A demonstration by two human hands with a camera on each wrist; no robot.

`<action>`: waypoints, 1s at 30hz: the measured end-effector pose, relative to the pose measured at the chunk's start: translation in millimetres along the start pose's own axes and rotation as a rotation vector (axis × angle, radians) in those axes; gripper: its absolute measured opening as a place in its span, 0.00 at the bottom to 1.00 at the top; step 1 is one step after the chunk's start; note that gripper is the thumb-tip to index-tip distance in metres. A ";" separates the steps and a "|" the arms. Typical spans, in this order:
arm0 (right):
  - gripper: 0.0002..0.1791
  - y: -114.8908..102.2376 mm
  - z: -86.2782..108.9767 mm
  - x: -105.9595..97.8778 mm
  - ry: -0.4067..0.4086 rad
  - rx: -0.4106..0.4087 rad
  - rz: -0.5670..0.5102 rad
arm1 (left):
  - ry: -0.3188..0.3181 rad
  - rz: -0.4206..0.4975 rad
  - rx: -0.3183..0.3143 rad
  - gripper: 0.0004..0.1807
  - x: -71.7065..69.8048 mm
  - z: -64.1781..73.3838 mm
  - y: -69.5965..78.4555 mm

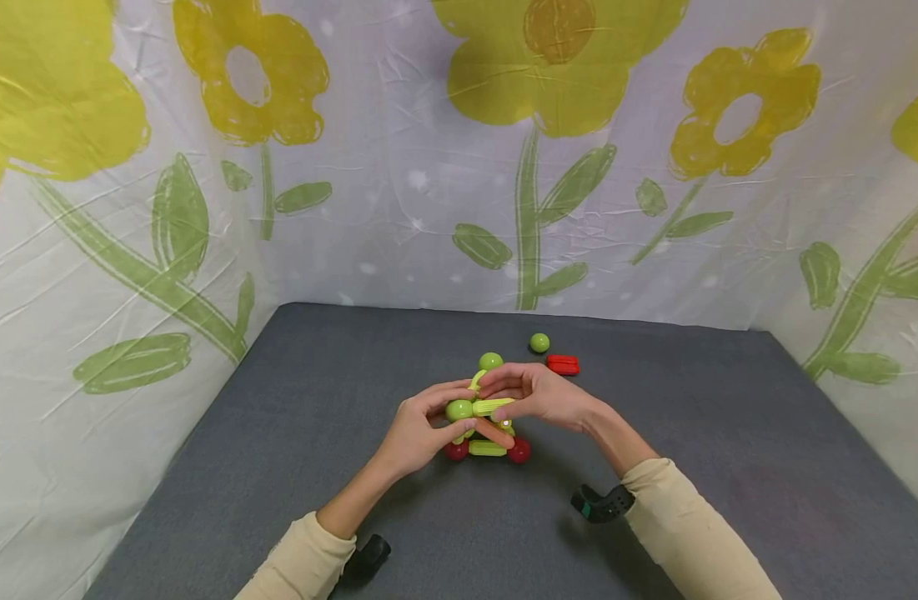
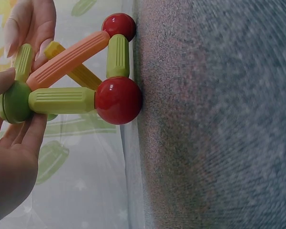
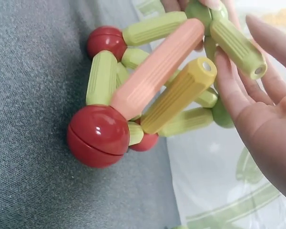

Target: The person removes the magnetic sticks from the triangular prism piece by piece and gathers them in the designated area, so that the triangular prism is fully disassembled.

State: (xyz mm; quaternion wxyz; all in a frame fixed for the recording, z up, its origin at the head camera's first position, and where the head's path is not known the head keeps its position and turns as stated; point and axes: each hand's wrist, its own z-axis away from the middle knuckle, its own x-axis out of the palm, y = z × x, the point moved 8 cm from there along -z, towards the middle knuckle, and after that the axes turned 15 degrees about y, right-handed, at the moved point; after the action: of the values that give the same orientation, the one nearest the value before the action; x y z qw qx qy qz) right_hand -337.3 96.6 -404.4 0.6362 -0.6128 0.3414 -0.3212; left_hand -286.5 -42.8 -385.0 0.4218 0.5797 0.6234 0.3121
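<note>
A framework of magnetic sticks and balls stands on the table. My left hand (image 1: 423,425) grips an upper green ball (image 2: 16,102) between thumb and fingers. From that ball a yellow-green stick (image 3: 239,49) juts out with its far end free. My right hand (image 1: 543,396) is around this stick, fingers fairly straight; in the right wrist view its thumb stands apart from the stick. An orange stick (image 3: 157,69) slopes from near the held ball down to a red ball (image 3: 99,136). Beside it leans a yellow stick (image 3: 178,95), upper end free. Fingers partly hide the upper joints.
Behind the framework, a loose green ball (image 1: 539,342) and red sticks (image 1: 563,365) lie on the dark grey table (image 1: 278,400). Another green ball (image 1: 491,361) tops the framework's far side. A flower-printed cloth (image 1: 398,208) surrounds the table at the back and sides.
</note>
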 end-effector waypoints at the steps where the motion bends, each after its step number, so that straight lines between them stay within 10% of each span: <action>1: 0.27 -0.1 0.0 0.5 0.002 -0.005 0.008 | 0.000 0.002 -0.004 0.18 -0.1 0.0 -0.2; 9: 0.25 -0.1 -0.1 1.2 0.003 -0.035 -0.011 | 0.011 0.024 0.020 0.19 0.4 -1.3 -35.1; 30: 0.23 8.8 -0.1 -11.7 0.049 0.061 -0.194 | 0.017 0.004 0.030 0.19 0.0 -1.6 -32.2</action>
State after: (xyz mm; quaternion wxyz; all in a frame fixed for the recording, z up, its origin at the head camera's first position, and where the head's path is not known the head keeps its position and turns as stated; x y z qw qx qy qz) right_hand -344.0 106.6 -412.7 0.6120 -0.6153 0.2861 -0.4063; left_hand -302.7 -46.9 -412.5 0.4072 0.5845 0.6304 0.3085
